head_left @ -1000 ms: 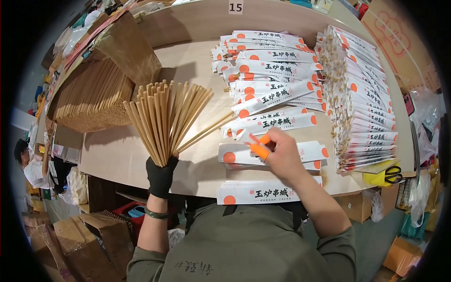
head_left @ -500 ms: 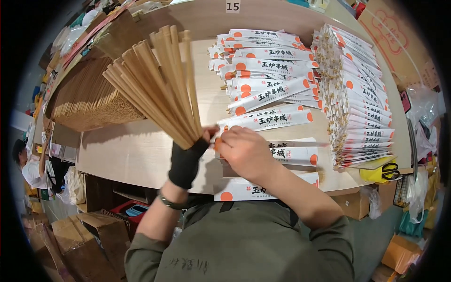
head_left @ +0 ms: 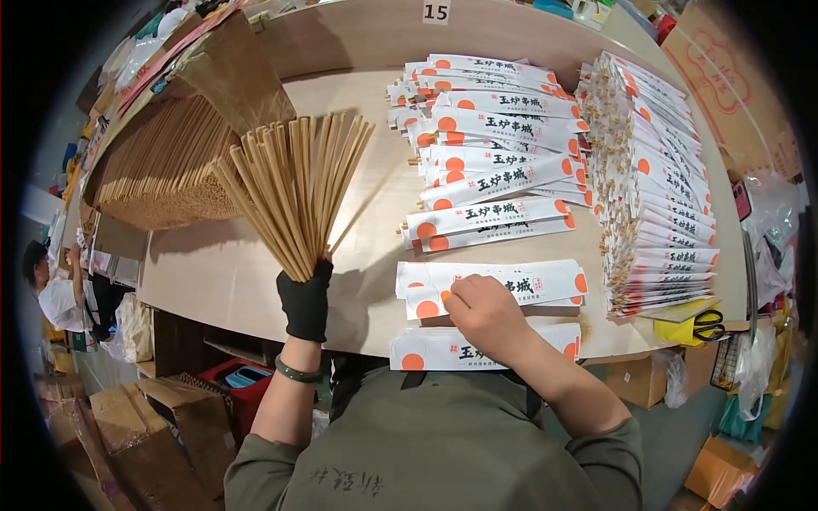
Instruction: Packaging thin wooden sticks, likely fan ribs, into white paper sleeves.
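My left hand (head_left: 307, 298), in a black fingerless glove, is closed round the lower ends of a fanned bundle of wooden chopsticks (head_left: 298, 187). One chopstick leans out to the right of the bundle. My right hand (head_left: 488, 315) is bare, its fingers curled down onto a white paper chopstick sleeve (head_left: 417, 281) with orange dots. Its fingertips are partly hidden; a bit of orange shows at them. Nearer me lies another stack of paper sleeves (head_left: 411, 351). Beyond my right hand, filled chopstick sleeves (head_left: 494, 217) lie in a loose pile, with chopstick ends poking out at the left.
A cardboard box (head_left: 162, 179) packed with chopsticks stands at the left. Along the right runs a tall heap of filled sleeves (head_left: 665, 187). Black-handled scissors (head_left: 707, 325) lie by a yellow item at the right edge. A person (head_left: 72, 285) is at the far left.
My hands have moved apart. The left drew back left with the chopsticks; the right went down to the paper sleeves. Another filled sleeve seems to lie at the near end of the pile.
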Tool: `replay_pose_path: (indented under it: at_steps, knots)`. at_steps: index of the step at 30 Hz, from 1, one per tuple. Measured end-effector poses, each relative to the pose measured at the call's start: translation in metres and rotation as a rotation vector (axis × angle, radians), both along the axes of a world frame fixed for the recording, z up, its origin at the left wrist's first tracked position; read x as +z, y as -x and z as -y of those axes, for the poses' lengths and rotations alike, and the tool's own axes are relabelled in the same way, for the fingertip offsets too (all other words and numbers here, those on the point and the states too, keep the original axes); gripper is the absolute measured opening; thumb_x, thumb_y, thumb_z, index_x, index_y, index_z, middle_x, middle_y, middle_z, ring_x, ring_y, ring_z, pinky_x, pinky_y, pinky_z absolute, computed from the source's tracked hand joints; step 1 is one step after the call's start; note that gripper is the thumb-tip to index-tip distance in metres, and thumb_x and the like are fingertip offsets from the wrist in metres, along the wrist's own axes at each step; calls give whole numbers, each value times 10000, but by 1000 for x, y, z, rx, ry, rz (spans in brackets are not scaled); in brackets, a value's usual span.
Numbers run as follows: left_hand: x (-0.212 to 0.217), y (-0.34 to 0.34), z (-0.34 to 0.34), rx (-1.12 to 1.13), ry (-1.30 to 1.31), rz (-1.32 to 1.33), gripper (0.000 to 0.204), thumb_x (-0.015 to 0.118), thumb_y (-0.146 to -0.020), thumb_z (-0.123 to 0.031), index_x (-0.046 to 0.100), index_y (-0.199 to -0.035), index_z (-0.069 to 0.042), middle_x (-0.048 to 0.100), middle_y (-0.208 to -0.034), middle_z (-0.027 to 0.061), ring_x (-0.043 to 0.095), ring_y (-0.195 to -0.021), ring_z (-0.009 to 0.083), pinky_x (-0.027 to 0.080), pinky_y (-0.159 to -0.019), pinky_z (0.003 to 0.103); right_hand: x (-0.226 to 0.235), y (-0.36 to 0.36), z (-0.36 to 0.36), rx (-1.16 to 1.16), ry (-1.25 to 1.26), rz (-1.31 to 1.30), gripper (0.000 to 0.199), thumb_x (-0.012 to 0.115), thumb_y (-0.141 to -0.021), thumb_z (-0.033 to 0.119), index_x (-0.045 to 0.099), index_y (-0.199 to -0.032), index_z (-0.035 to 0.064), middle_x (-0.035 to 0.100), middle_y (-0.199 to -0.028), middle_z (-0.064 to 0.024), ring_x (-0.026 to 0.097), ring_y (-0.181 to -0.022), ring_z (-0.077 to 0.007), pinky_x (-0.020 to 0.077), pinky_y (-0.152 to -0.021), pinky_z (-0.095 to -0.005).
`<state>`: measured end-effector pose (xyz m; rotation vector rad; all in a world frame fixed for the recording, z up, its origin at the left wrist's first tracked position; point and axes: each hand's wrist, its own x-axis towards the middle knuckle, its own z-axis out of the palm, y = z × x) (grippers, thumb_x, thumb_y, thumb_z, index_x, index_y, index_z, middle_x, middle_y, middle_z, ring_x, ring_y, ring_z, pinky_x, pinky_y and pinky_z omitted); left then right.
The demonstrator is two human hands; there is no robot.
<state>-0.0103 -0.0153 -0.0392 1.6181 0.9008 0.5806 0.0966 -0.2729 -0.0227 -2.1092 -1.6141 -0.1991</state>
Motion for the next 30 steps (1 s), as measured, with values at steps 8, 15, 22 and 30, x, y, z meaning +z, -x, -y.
replay_pose_path:
  at_steps: [8,15,22,30]
  knots:
    - [1,16,-3,-31,-377,-1,171,694,-818,-139,658,-892,10,653,-772,45,605,-718,131,479,-649,284,-7,-7,-4,-131,-211,-144,165,727,-727,73,578,-769,17,545,-746,-76,561,-703,-250,468,-604,-321]
    - [9,37,-18,-246,-316,-69,217,732,-778,-118,651,-934,10,675,-814,70,634,-734,156,498,-662,297,49,-28,-2,-450,-257,-1081,219,726,-790,45,532,-693,17,454,-721,21,397,-631,-58,383,-579,-233]
    - [24,41,-26,-383,-427,-135,286,768,-738,-118,640,-963,4,692,-852,108,672,-772,206,522,-686,328,47,-41,11,-402,-250,-1017,180,742,-763,36,569,-723,5,512,-724,-9,468,-626,-90,422,-598,-250]
    - [32,-11,1,-380,-21,231,301,647,-887,-256,635,-1048,-2,657,-1037,139,622,-966,211,496,-876,363,47,-43,-21,-134,-198,-3,91,665,-668,77,602,-722,39,559,-764,-67,565,-753,-232,456,-639,-348]
